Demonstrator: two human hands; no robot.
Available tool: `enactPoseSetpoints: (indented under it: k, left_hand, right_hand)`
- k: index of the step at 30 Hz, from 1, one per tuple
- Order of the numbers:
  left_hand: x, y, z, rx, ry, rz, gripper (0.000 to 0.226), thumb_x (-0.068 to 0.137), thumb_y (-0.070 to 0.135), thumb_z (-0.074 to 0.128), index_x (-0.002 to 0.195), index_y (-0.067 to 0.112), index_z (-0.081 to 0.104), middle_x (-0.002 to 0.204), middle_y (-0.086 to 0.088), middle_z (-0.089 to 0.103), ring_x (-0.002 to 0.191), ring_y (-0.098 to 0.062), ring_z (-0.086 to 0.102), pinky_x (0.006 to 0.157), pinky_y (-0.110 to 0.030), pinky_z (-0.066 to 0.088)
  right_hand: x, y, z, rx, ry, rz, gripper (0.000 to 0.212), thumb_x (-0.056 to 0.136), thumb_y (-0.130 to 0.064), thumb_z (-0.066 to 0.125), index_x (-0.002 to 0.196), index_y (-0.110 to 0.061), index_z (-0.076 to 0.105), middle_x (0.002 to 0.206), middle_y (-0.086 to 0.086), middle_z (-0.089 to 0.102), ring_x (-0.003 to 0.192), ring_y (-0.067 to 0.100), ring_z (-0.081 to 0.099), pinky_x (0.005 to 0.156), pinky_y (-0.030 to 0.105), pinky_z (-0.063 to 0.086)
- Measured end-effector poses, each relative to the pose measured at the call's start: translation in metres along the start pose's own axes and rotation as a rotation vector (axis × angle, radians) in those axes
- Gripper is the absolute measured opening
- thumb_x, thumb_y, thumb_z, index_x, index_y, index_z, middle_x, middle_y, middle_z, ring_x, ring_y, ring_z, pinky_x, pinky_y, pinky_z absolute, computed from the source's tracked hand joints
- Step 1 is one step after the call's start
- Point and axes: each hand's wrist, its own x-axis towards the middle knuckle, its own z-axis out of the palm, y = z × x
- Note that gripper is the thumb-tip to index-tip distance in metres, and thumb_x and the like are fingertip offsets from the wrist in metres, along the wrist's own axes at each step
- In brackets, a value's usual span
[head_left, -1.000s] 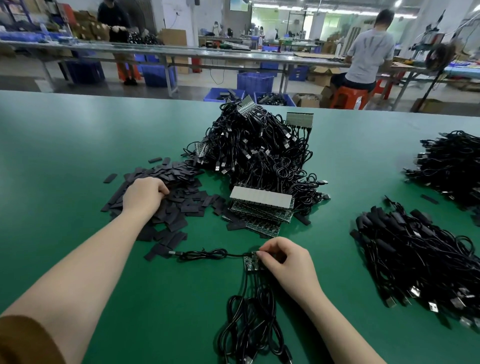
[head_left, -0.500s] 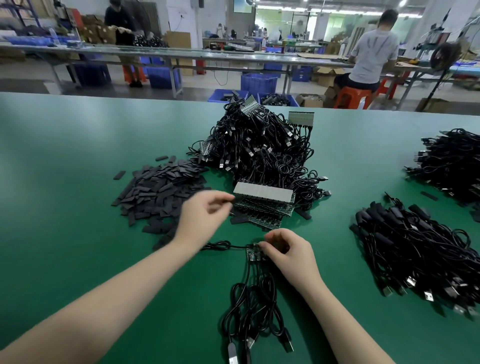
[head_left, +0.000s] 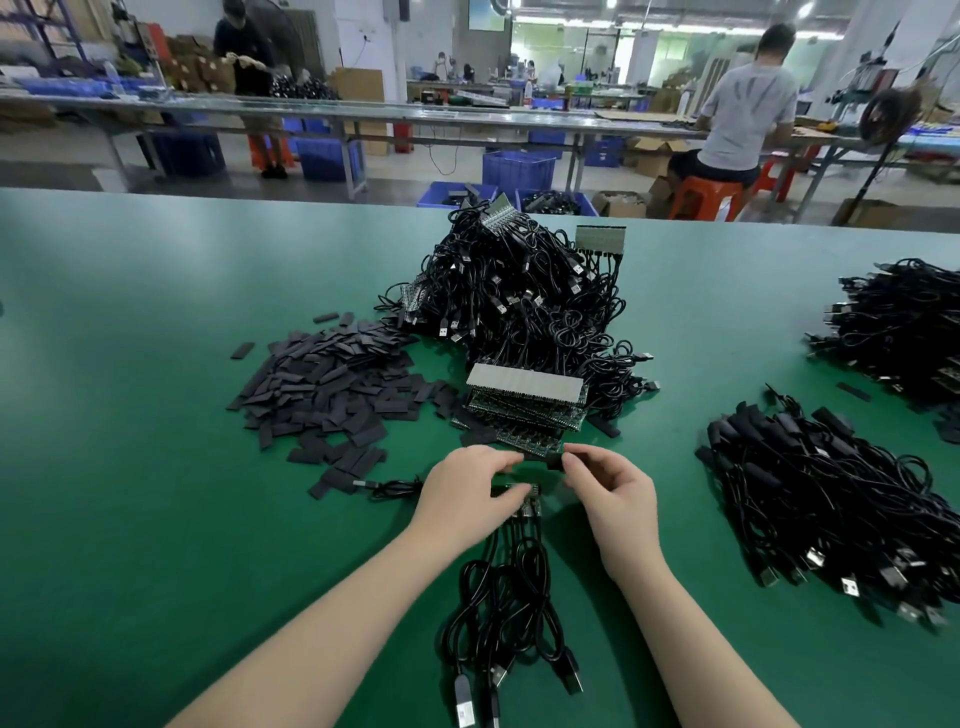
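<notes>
My left hand (head_left: 470, 493) and my right hand (head_left: 615, 499) meet just above the green table, and together they pinch a flat black sleeve (head_left: 543, 460) by its two ends. Under them lies a small circuit board (head_left: 527, 500) with black USB cables (head_left: 506, 613) trailing toward me. A pile of flat black sleeves (head_left: 327, 387) lies to the left. A stack of circuit board strips (head_left: 524, 402) sits just beyond my hands, in front of a big heap of cabled boards (head_left: 519, 291).
Two piles of black cables lie on the right, one near (head_left: 826, 493) and one far (head_left: 904, 327). The green table (head_left: 130, 467) stretches left. Beyond its far edge are blue bins, other benches and two people working.
My left hand left the sleeve pile with a black sleeve and came right. My right hand let go of the small board and now pinches the sleeve's other end.
</notes>
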Motion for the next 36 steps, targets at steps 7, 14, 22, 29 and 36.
enactPoseSetpoints:
  k: [7, 14, 22, 29, 36]
  left_hand:
    - [-0.013, -0.006, 0.008, -0.01, 0.18, 0.076, 0.018, 0.093, 0.038, 0.058, 0.1, 0.032, 0.073, 0.096, 0.019, 0.065, 0.095, -0.001, 0.055, 0.084, -0.021, 0.044]
    - [-0.019, -0.001, 0.004, -0.132, 0.252, 0.059, 0.021, 0.095, 0.029, 0.059, 0.113, 0.029, 0.069, 0.105, 0.02, 0.067, 0.096, 0.008, 0.051, 0.086, -0.008, 0.036]
    - [-0.021, 0.001, 0.003, -0.105, 0.28, 0.065, 0.024, 0.098, 0.029, 0.056, 0.117, 0.024, 0.069, 0.108, 0.012, 0.069, 0.102, -0.002, 0.059, 0.091, -0.019, 0.043]
    - [-0.022, 0.001, 0.004, -0.139, 0.29, 0.032, 0.008, 0.093, 0.032, 0.06, 0.095, 0.027, 0.066, 0.087, 0.021, 0.064, 0.085, 0.001, 0.056, 0.078, -0.02, 0.047]
    - [-0.025, 0.001, 0.004, -0.173, 0.32, -0.058, 0.006, 0.089, 0.034, 0.064, 0.086, 0.03, 0.06, 0.076, 0.02, 0.062, 0.077, -0.001, 0.058, 0.058, -0.015, 0.044]
  right_hand:
    - [0.0, 0.002, -0.002, 0.053, 0.054, 0.014, 0.022, 0.094, -0.005, 0.064, 0.101, -0.023, 0.074, 0.076, -0.003, 0.074, 0.068, 0.009, 0.07, 0.061, 0.016, 0.052]
    - [-0.002, 0.004, -0.003, 0.012, 0.04, -0.005, 0.022, 0.094, -0.008, 0.063, 0.101, -0.025, 0.075, 0.08, -0.004, 0.076, 0.068, 0.003, 0.065, 0.065, 0.014, 0.051]
    - [0.0, 0.003, -0.003, 0.037, 0.015, 0.005, 0.027, 0.097, -0.004, 0.057, 0.103, -0.024, 0.074, 0.092, -0.003, 0.077, 0.059, 0.006, 0.058, 0.061, 0.017, 0.051]
    - [-0.001, 0.004, -0.005, 0.1, -0.01, 0.035, 0.03, 0.092, -0.004, 0.066, 0.114, -0.024, 0.071, 0.092, -0.003, 0.076, 0.069, 0.011, 0.07, 0.062, 0.016, 0.052]
    - [-0.001, 0.004, -0.007, 0.078, -0.045, 0.013, 0.04, 0.085, -0.002, 0.074, 0.116, -0.027, 0.07, 0.095, -0.004, 0.077, 0.088, 0.006, 0.072, 0.077, 0.014, 0.054]
